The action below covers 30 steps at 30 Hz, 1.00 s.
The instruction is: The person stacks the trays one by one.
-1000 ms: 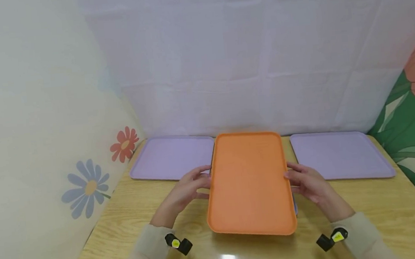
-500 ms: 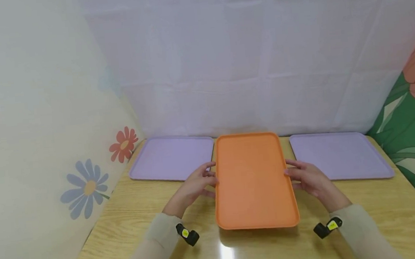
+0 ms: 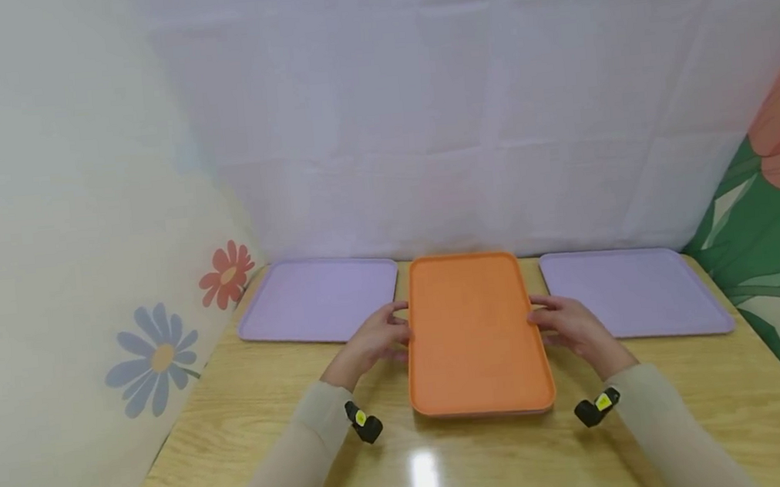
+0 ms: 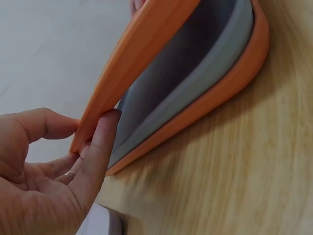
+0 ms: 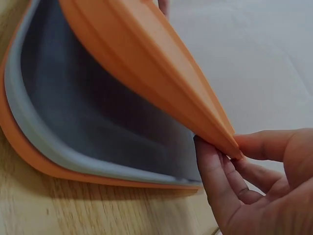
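Both my hands hold an orange rectangular tray by its long sides, its flat face turned up toward me. My left hand pinches the left rim, thumb above and fingers beneath. On the opposite rim my right hand has the same kind of pinch. Beneath, the wrist views show a grey-blue tray nested in another orange tray on the table. The held tray is tilted over this stack, with a gap between them. From the head view it hides nearly all of the stack.
Two lilac trays lie along the back of the wooden table: the left one close behind my left hand, the right one beyond my right hand. A pale cloth hangs behind, and flower-patterned cloth borders the sides.
The orange tray has come down closer to the stack, shifting and straightening over it. Its near edge now sits farther from me. Both hands moved with it, keeping their hold.
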{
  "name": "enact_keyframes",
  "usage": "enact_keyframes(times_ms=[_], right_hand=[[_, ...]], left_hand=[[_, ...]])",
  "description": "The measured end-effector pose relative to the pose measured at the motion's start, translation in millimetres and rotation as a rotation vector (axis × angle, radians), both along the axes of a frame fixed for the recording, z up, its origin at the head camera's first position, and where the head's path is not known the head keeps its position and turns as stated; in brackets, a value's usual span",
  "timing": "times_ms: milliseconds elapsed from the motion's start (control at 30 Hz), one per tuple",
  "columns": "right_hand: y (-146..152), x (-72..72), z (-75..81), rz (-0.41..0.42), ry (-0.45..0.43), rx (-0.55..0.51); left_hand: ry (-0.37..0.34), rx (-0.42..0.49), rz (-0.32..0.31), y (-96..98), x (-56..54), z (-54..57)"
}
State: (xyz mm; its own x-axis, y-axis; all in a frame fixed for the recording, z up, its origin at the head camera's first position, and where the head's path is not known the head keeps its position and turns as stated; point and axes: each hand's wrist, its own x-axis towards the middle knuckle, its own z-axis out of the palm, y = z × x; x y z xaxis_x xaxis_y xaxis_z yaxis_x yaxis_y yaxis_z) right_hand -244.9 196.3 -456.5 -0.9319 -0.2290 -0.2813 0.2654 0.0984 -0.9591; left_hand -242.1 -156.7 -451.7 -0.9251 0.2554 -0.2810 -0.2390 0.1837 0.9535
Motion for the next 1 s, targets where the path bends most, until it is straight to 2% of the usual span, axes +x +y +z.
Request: enact_keyframes(times_ms=[300, 567, 800, 1000], right_hand=[[-3, -6.8, -5.7, 0.004, 0.01, 0.096], [-6, -8.2, -4.3, -0.006, 0.037, 0.199], [-8, -11.0, -5.5, 0.002, 0.073, 0.284], [-10, -14.1, -5.7, 0.015, 0.084, 0.41]], left_hand=[[-0.018, -0.039, 0.014, 4.5, -9.1, -6.7], [0.011, -0.103, 0.003, 8.1, -13.3, -9.2], [0.032, -0.23, -0.014, 14.2, -12.6, -6.6], [0.017, -0.239, -0.019, 17.0, -12.6, -8.1]])
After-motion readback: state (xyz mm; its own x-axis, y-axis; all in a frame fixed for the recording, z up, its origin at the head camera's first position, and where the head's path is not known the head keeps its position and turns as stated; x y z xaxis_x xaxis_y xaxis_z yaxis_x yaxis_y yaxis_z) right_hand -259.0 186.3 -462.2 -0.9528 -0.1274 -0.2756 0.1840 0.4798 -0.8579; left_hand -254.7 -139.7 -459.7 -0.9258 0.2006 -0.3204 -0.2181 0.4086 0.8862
